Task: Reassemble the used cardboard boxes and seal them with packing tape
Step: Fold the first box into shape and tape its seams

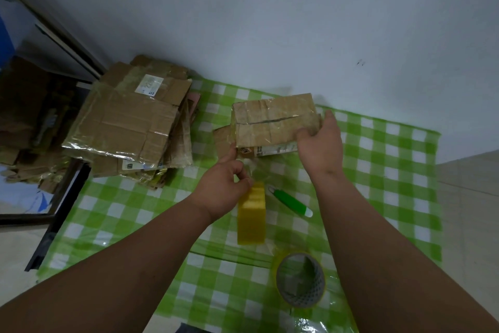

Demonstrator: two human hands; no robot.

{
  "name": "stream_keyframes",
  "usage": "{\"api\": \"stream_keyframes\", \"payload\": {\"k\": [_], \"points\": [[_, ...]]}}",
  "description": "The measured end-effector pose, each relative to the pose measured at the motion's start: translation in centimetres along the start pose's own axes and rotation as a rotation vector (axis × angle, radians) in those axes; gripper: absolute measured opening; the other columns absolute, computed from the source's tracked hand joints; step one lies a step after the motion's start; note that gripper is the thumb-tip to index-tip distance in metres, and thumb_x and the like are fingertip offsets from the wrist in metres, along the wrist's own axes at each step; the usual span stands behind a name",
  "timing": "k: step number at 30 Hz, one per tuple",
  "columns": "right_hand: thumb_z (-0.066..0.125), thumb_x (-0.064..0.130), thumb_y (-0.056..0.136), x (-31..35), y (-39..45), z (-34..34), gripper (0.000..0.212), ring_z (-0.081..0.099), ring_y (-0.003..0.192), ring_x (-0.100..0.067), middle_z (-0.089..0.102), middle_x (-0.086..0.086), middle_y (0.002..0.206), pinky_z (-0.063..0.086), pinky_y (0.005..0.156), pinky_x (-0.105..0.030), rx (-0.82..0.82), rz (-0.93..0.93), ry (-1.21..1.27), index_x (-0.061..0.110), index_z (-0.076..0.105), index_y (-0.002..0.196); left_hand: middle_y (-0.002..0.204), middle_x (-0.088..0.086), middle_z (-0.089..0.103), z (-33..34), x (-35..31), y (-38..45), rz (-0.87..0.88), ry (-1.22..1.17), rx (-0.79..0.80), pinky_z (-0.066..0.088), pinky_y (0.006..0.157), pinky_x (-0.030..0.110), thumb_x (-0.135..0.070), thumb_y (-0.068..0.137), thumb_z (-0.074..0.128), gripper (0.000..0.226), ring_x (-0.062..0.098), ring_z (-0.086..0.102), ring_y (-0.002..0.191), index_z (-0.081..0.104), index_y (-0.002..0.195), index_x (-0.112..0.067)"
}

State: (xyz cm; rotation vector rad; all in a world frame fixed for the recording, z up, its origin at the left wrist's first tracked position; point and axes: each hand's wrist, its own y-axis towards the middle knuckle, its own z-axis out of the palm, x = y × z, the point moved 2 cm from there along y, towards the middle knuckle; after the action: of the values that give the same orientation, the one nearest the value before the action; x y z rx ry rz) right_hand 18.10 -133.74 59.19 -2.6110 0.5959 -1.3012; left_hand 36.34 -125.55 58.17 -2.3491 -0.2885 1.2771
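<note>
One small, worn brown cardboard box (272, 119), its faces glazed with old clear tape and split by a dark slit, stands on the far middle of a green-and-white checked cloth (388, 170) that covers the work surface. The right hand (320, 147) grips the box's near right corner, thumb on the front face and fingers wrapped behind. The left hand (225, 189) sits just near and left of the box, thumb raised to its lower left corner, the other fingers curled and pinching a crumpled strip of clear tape (256, 168) that runs up to the box's bottom edge. Just near this hand lies one yellow rectangular block (251, 218), partly hidden by the fingers. To its right, apart from it, lies one green-handled tool with a white tip (290, 201), set at a slant. Nearer still, to the right, one roll of clear packing tape (300, 280) with a grey core rests flat on the cloth. At the far left, one stack of flattened, taped brown cardboard boxes (127, 122) overhangs the cloth's edge, beside a dark-framed glass panel (32, 127).
</note>
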Motion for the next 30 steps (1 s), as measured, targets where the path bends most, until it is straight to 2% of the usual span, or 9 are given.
{"api": "stream_keyframes", "payload": {"k": [2,6,8,11,16,18,25,27,30], "points": [[0.048,0.035,0.081,0.2,0.0,-0.5,0.045,0.061,0.099,-0.029,0.064,-0.007,0.113,0.053,0.083,-0.039,-0.004,0.047,0.047,0.012,0.059,0.12,0.165,-0.003,0.01,-0.1,-0.3,-0.2,-0.01,-0.014,0.017,0.024,0.106,0.02,-0.016,0.091,0.068,0.018,0.012,0.019,0.149,0.058,0.076,-0.011],[0.049,0.028,0.097,-0.6,-0.3,-1.2,0.044,0.052,0.084,-0.014,0.058,-0.003,0.123,0.043,0.082,-0.031,0.011,0.182,0.185,0.012,0.053,0.138,0.165,-0.006,-0.002,-0.3,-0.3,-0.5,-0.04,-0.073,0.021,0.03,0.106,0.026,-0.015,0.09,0.069,0.023,0.014,0.02,0.149,0.056,0.072,-0.015],[0.048,0.032,0.098,-1.0,-0.8,-1.3,0.033,0.055,0.076,-0.016,0.067,-0.008,0.113,0.046,0.077,-0.034,0.031,0.25,0.268,0.007,0.067,0.107,0.166,-0.006,-0.003,-0.6,-0.1,-0.7,-0.054,-0.071,-0.002,0.031,0.105,0.027,-0.016,0.09,0.069,0.022,0.016,0.021,0.149,0.057,0.072,-0.014],[0.049,0.047,0.095,-1.3,-1.7,-1.6,0.041,0.064,0.089,-0.027,0.069,-0.012,0.098,0.054,0.083,-0.043,0.043,0.315,0.293,0.01,0.065,0.091,0.166,-0.008,-0.002,-1.0,0.1,-1.3,-0.043,-0.069,-0.022,0.031,0.102,0.026,-0.017,0.091,0.069,0.022,0.015,0.023,0.149,0.057,0.073,-0.013],[0.049,0.063,0.093,-1.1,-2.6,-2.7,0.048,0.065,0.093,-0.026,0.068,-0.002,0.103,0.052,0.072,-0.039,0.186,0.587,0.588,0.02,0.063,0.109,0.165,-0.009,0.003,-1.2,0.0,-2.8,0.009,-0.043,-0.023,0.029,0.1,0.022,-0.014,0.091,0.069,0.022,0.003,0.022,0.144,0.057,0.072,-0.012],[0.051,0.06,0.094,-1.1,-2.9,-3.2,0.046,0.065,0.094,-0.031,0.068,-0.004,0.102,0.051,0.072,-0.044,0.242,0.651,0.64,0.018,0.063,0.108,0.163,-0.01,0.004,-1.2,-0.1,-3.5,0.028,-0.051,-0.014,0.029,0.1,0.019,-0.012,0.092,0.067,0.019,-0.004,0.02,0.136,0.058,0.077,-0.005],[0.058,0.025,0.081,-1.6,-4.9,-4.9,0.02,0.059,0.096,-0.033,0.061,-0.012,0.095,0.052,0.08,-0.052,0.406,0.784,0.923,0.01,0.06,0.094,0.16,-0.019,0.006,-1.9,-0.3,-4.8,0.092,-0.074,-0.017,0.03,0.092,0.009,-0.012,0.091,0.068,0.02,-0.001,0.019,0.143,0.057,0.081,0.001],[0.059,0.025,0.074,-1.9,-5.9,-5.0,0.028,0.057,0.108,-0.034,0.06,-0.014,0.102,0.047,0.095,-0.055,0.505,0.817,0.991,0.01,0.059,0.097,0.151,-0.024,0.007,-2.5,-0.8,-5.1,0.108,-0.07,-0.042,0.026,0.091,0.003,-0.009,0.092,0.066,0.019,-0.007,0.016,0.136,0.056,0.082,0.005],[0.063,0.029,0.069,-2.4,-7.0,-4.9,0.046,0.057,0.116,-0.039,0.061,-0.019,0.11,0.043,0.102,-0.055,0.619,0.852,1.002,0.012,0.056,0.111,0.158,-0.017,0.009,-3.6,-1.0,-5.0,0.129,-0.074,-0.063,0.023,0.102,0.017,-0.007,0.091,0.066,0.019,-0.001,0.016,0.141,0.056,0.081,0.005]]}}
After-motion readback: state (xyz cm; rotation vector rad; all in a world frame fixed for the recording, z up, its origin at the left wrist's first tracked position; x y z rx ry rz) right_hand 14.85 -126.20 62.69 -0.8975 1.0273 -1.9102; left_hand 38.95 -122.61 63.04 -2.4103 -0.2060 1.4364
